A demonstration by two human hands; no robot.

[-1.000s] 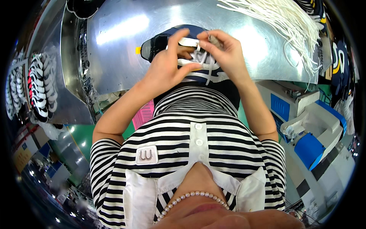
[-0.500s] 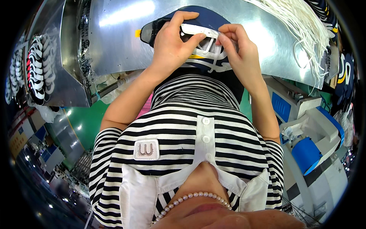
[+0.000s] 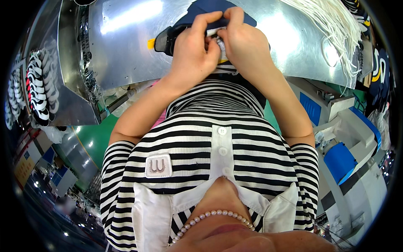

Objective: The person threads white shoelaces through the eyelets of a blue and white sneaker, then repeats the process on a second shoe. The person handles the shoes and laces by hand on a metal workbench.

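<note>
A dark navy shoe upper (image 3: pixel 200 8) lies on the metal tabletop, its black-lined collar and yellow tab pointing left. My left hand (image 3: pixel 189 52) is closed on its near side, thumb and index finger at the white lacing edge. My right hand (image 3: pixel 248 47) is bent over the same edge, fingertips pinched close to the left thumb. White shoelace (image 3: pixel 221 45) shows below the right fingertips; the pinch itself is mostly hidden by the hand. Both hands cover most of the upper's middle.
A heap of loose white shoelaces (image 3: pixel 325 29) spreads over the right of the shiny metal table (image 3: pixel 126 50). Black, white and red shoe parts (image 3: pixel 37 86) hang at the left. A grey and blue machine (image 3: pixel 346 147) stands at the lower right.
My right hand has moved left and up, from the upper's right side to beside the left fingers. It now covers the lacing that showed before. The left hand has barely shifted.
</note>
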